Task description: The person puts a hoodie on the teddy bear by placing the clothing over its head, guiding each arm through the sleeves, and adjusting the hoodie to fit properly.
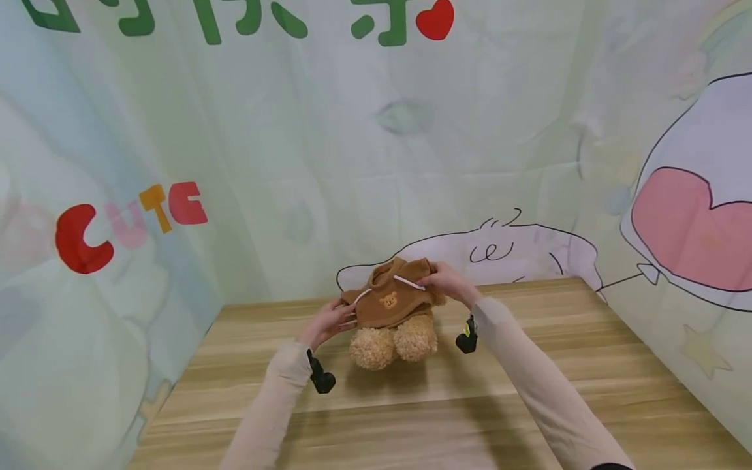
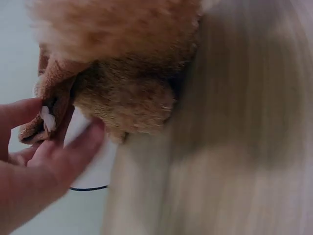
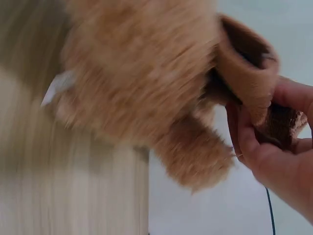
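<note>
A small brown doll hoodie (image 1: pixel 405 305) with white drawstrings and a bear-face emblem lies over the front of a fluffy tan plush toy (image 1: pixel 373 350). Two round furry feet stick out below its hem, and the toy's head is hidden in the head view. My left hand (image 1: pixel 326 322) pinches the sleeve on the left; the left wrist view shows that brown cloth (image 2: pixel 57 81) between thumb and fingers. On the other side my right hand (image 1: pixel 451 282) grips the other sleeve (image 3: pixel 252 90). Beside those fingers, a furry limb (image 3: pixel 195 154) hangs outside the cloth.
The toy is on a wood-grain table (image 1: pixel 587 339) near its back edge. A printed curtain (image 1: pixel 305 163) with cartoon figures and lettering stands behind and along both sides. A white tag (image 3: pixel 59 85) shows at the plush in the right wrist view.
</note>
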A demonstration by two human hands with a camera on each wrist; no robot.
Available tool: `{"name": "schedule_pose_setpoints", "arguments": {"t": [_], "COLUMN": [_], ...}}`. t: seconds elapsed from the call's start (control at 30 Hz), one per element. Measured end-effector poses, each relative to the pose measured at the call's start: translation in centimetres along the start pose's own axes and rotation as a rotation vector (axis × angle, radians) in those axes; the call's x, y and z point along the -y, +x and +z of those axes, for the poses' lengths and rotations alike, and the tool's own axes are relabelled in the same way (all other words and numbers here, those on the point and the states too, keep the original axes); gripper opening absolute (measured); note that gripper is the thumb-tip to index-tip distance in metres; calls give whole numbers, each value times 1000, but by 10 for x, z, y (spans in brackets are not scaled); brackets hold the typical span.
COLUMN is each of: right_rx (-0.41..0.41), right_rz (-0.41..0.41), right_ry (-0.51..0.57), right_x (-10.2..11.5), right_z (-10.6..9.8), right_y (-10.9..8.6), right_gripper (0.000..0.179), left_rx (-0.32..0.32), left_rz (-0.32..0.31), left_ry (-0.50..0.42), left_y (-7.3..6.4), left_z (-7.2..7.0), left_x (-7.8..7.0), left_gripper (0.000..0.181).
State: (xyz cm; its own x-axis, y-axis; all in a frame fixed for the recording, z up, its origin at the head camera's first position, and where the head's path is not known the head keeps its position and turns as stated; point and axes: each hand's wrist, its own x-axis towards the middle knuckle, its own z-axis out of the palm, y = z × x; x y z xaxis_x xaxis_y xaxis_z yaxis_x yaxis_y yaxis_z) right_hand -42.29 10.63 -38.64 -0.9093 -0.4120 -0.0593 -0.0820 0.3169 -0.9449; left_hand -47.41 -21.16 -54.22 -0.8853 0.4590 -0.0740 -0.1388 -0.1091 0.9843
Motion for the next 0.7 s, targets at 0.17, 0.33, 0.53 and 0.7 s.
{"name": "schedule_pose_setpoints", "arguments": {"t": [0.17, 0.33, 0.53, 0.7], "right_rx": [-90, -148, -21, 3], "right_rz": [-43, 52, 135, 197], "right_ry": [-230, -387, -69, 153], "right_x": [-38, -28, -34, -51], "right_z": [-6, 6, 8, 4], "right_y": [17, -1, -13, -16], "right_gripper": [32, 58, 79, 73], "left_rx": [-10, -3, -116, -133], "left_rz": [-145, -142, -166, -219], "left_ry": [70, -6, -38, -31], "left_y": [44, 24, -64, -87], "left_z": [-40, -3, 111, 137], "left_x": [65, 54, -48, -77], "left_gripper": [53, 68, 80, 57]}}
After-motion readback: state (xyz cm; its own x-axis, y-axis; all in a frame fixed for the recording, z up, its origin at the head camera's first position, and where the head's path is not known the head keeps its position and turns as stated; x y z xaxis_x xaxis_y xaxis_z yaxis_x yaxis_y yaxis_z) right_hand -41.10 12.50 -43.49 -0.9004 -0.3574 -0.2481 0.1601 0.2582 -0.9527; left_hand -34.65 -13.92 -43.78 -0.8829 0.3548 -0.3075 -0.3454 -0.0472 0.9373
